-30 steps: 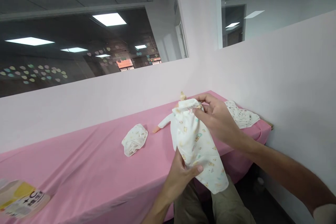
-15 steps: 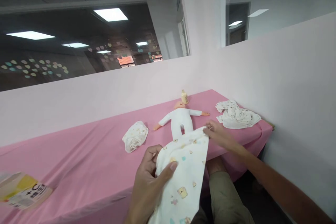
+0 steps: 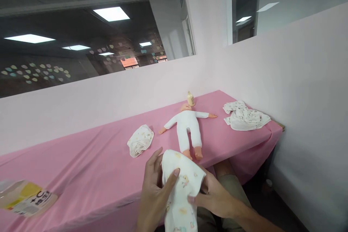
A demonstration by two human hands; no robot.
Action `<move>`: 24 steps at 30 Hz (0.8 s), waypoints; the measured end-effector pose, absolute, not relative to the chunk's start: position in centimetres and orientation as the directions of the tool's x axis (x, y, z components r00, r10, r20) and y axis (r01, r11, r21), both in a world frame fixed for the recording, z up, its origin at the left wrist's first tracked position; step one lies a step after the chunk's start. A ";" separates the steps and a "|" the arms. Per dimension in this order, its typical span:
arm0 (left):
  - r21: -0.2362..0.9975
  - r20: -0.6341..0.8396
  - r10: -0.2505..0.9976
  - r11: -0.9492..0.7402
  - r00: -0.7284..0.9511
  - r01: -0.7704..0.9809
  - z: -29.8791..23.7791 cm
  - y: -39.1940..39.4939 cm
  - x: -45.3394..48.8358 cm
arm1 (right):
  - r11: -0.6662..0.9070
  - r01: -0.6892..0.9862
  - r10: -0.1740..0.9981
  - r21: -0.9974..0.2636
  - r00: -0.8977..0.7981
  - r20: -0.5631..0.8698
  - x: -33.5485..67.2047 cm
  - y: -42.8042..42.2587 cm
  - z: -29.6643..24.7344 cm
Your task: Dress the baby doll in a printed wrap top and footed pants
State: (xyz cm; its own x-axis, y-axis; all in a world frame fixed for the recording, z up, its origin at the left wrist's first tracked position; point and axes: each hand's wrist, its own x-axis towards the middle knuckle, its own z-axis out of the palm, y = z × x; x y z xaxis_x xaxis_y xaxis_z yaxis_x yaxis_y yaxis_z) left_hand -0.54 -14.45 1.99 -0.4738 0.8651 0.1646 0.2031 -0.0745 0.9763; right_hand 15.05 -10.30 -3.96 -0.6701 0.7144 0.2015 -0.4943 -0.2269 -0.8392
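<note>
A small white printed baby garment hangs between both my hands at the table's near edge. My left hand pinches its upper left part, thumb on top of the cloth. My right hand grips it from the right and below, fingers curled under the fabric. Just beyond lies a baby doll in a white suit, on its back on the pink tablecloth, feet toward me and arms spread.
A crumpled printed cloth lies left of the doll. A pile of white printed clothes sits at the table's right end. A small bottle stands behind the doll's head. A yellow-and-white package lies at far left. White partition walls enclose the table.
The garment came down from in front of the doll to the table's near edge. My right hand pulled back from the far hem to under the cloth beside my left.
</note>
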 end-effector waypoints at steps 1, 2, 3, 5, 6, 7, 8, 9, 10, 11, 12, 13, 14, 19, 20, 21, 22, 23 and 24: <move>0.976 0.151 0.876 -0.059 -0.458 0.210 1.3 -14.1 -1.1 | -0.272 -0.529 0.740 -0.804 -0.649 0.177 14.8 -10.6 -3.9; 0.978 0.122 0.886 -0.031 -0.447 0.207 0.6 -13.8 -1.5 | -0.317 -0.564 0.760 -0.762 -0.631 0.151 14.5 -10.8 -3.7; 0.980 0.082 0.894 0.007 -0.440 0.196 -0.2 -13.4 -1.8 | -0.358 -0.598 0.777 -0.718 -0.617 0.127 14.4 -10.9 -3.6; 0.984 0.003 0.897 0.077 -0.443 0.162 -1.5 -13.0 -1.9 | -0.423 -0.638 0.793 -0.644 -0.604 0.077 14.0 -11.3 -3.6; 0.986 -0.030 0.895 0.100 -0.445 0.134 -2.2 -12.9 -1.7 | -0.446 -0.645 0.800 -0.621 -0.598 0.045 13.8 -11.4 -3.7; 0.989 -0.068 0.897 0.119 -0.438 0.091 -2.8 -12.9 -1.5 | -0.468 -0.643 0.808 -0.606 -0.589 0.002 13.6 -11.4 -4.0; 0.990 -0.109 0.899 0.137 -0.424 0.036 -3.4 -13.0 -1.3 | -0.489 -0.637 0.815 -0.596 -0.578 -0.051 13.3 -11.4 -4.3; 0.988 -0.150 0.900 0.152 -0.410 -0.026 -4.1 -13.1 -1.2 | -0.506 -0.632 0.822 -0.587 -0.560 -0.105 13.1 -11.3 -4.6; 0.983 -0.184 0.896 0.163 -0.404 -0.085 -4.7 -13.2 -1.1 | -0.518 -0.631 0.828 -0.578 -0.540 -0.152 12.8 -11.1 -5.0; 0.977 -0.206 0.890 0.167 -0.407 -0.130 -5.4 -13.4 -1.2 | -0.521 -0.638 0.836 -0.567 -0.517 -0.185 12.6 -10.9 -5.3; 0.973 -0.218 0.885 0.166 -0.411 -0.160 -6.0 -13.5 -1.4 | -0.516 -0.652 0.845 -0.556 -0.496 -0.201 12.4 -10.6 -5.6; 0.970 -0.224 0.886 0.163 -0.405 -0.180 -6.6 -13.6 -1.7 | -0.506 -0.668 0.853 -0.546 -0.480 -0.203 12.1 -10.4 -5.8; 0.966 -0.232 0.895 0.166 -0.380 -0.198 -7.1 -13.6 -2.1 | -0.495 -0.682 0.860 -0.538 -0.471 -0.195 12.0 -10.2 -6.0; 0.950 -0.273 0.890 0.190 -0.366 -0.247 -6.3 -13.7 -3.8 | -0.487 -0.673 0.854 -0.557 -0.500 -0.143 11.6 -9.7 -5.8; 0.959 -0.264 0.854 0.183 -0.448 -0.216 -5.4 -13.7 -4.2 | -0.489 -0.670 0.850 -0.559 -0.509 -0.134 11.8 -9.7 -5.7; 0.968 -0.249 0.810 0.186 -0.531 -0.170 -4.5 -13.7 -4.9 | -0.491 -0.669 0.848 -0.558 -0.515 -0.129 12.0 -9.7 -5.6; 0.976 -0.214 0.760 0.188 -0.614 -0.107 -3.5 -13.7 -5.9 | -0.490 -0.670 0.849 -0.558 -0.512 -0.131 12.3 -9.6 -5.6; 0.977 -0.180 0.719 0.209 -0.671 -0.038 -2.7 -13.7 -7.0 | -0.484 -0.670 0.854 -0.563 -0.502 -0.137 12.7 -9.5 -5.7; 0.975 -0.132 0.715 0.220 -0.687 0.041 -2.1 -13.6 -8.5 | -0.472 -0.670 0.862 -0.573 -0.487 -0.141 13.2 -9.3 -5.8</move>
